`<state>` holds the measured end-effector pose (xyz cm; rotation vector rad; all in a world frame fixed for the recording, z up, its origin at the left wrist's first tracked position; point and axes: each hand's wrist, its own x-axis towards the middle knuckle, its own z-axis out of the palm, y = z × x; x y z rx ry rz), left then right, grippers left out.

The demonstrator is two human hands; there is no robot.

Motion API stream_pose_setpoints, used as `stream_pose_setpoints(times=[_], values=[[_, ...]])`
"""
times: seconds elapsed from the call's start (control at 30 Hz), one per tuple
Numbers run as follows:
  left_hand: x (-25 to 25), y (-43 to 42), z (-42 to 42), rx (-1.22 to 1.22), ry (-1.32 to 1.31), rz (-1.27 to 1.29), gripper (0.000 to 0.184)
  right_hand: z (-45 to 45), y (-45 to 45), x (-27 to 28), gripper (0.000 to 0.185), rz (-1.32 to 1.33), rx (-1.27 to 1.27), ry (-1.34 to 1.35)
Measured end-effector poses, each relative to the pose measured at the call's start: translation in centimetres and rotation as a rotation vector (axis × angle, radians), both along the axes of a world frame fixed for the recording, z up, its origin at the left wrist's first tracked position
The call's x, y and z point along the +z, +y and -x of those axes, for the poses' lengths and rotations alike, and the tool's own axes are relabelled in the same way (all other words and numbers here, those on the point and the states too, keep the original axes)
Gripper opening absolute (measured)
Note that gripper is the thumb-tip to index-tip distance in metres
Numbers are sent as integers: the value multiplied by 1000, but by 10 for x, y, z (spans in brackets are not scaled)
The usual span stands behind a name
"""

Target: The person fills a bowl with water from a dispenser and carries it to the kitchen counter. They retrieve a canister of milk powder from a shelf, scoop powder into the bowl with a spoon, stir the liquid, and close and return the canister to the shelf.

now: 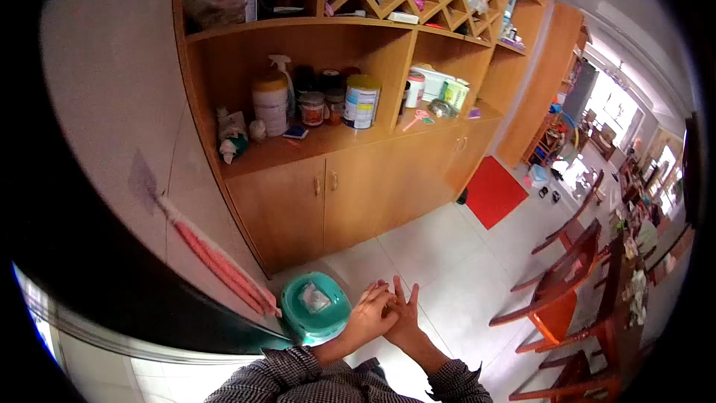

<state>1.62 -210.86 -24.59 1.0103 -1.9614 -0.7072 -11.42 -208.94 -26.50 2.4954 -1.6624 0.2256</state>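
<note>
Beyond the hands, across a pale tiled floor, stands a wide wooden cabinet, its lower doors shut and its open shelf lined with jars, tins and a spray bottle. To the right of the hands are dark wooden chairs, one with an orange panel. Ahead and to the right, a red mat lies flat by the cabinet's far end. Just left of the hands, on the floor, sits a round teal basin. The person's left hand and right hand touch each other: the left has its fingers bent against the right, whose visible fingers are spread. Whether anything small is pinched between them cannot be told. Smallest is a pale crumpled bundle, already inside the basin, apart from both hands. The finger contact looks mid-course; how much remains is unclear.
</note>
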Motion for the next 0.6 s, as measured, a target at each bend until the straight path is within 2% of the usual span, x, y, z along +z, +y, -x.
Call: stream_pose_setpoints(times=[0.17,0.3,0.43,0.47,0.6], values=[[2,-62,-3,147,-54,-30,31,4,-94,-11,61,11,229,3],[6,-118,2,364,-89,-24,27,1,-175,-20,64,-116,418,-132],[5,-180,27,515,-65,26,20,20,-251,-14,64,-102,628,-200],[7,-194,39,536,-44,-9,17,27,-268,-8,64,-155,608,-188],[22,-266,85,519,5,10,21,73,-345,3,59,-73,582,-131]])
